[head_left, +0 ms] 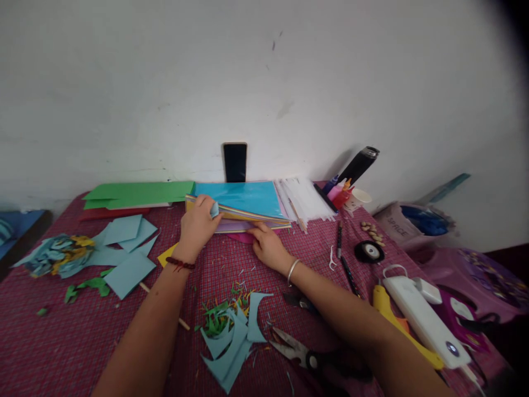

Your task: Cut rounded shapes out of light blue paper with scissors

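Note:
A stack of coloured paper sheets [248, 219], with yellow, purple and other edges showing, lies near the back of the table. My left hand [197, 225] grips its left part and lifts some upper sheets. Against those same fingers sits a small curled light blue paper piece [214, 209]. At the stack's front edge, my right hand [270, 249] pinches the lower sheets between thumb and fingers. Its fingertips are partly hidden. Under the stack, a blue plastic-covered pack [243, 193] and a bit of a magenta item [242, 237] show.
Light blue paper squares [130, 274] and a crumpled paper bunch [61, 255] lie left. Blue offcuts [231, 347] and scissors [303, 353] are in front. A glue gun [397, 325], power strip [427, 320] and black tape roll [369, 252] lie right. A phone [235, 162] leans on the wall.

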`<action>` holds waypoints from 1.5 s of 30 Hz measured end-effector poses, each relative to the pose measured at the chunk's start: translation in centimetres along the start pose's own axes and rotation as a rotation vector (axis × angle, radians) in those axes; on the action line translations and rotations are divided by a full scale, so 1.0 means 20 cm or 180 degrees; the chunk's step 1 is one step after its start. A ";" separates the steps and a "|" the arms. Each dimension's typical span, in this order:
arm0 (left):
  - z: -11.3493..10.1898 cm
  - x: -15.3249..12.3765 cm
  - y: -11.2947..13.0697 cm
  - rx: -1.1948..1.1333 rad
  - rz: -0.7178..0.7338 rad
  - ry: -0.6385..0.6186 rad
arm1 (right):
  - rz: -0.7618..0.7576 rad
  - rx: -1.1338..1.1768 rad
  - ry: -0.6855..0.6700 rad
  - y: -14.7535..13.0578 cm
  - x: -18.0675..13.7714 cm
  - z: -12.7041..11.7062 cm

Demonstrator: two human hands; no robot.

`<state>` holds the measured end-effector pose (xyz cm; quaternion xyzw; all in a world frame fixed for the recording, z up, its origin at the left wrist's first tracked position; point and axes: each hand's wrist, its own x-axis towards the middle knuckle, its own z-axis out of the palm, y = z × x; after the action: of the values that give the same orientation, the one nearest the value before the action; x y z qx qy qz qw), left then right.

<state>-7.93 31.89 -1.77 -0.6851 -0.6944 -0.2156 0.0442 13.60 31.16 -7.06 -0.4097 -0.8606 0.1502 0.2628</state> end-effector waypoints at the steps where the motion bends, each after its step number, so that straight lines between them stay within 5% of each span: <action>1: 0.00 0.00 0.00 -0.0023 -0.0003 0.0000 | 0.0001 0.0010 0.0006 0.00 0.00 0.00; 13: 0.01 0.04 -0.05 -0.0382 0.0369 -0.0113 | 0.0075 -0.0004 -0.0098 0.01 0.00 0.01; 26: 0.02 0.04 -0.05 -0.0510 0.0288 -0.0055 | 0.0167 -0.0262 -0.0213 -0.02 -0.01 -0.01; 32: -0.01 0.04 -0.07 -0.0212 0.0689 -0.0332 | 0.0265 -0.0478 -0.0263 -0.05 -0.01 -0.01; 39: -0.02 0.02 -0.01 0.0342 0.0289 -0.0232 | 0.0042 -0.0222 -0.0060 -0.04 -0.02 -0.04; 45: -0.02 0.02 0.00 0.0400 0.0278 -0.0325 | 0.0072 -0.0689 -0.0402 -0.04 -0.01 -0.05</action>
<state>-8.04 32.14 -1.21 -0.7207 -0.6774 -0.1343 0.0610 13.78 30.55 -5.83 -0.4351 -0.8819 0.0849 0.1606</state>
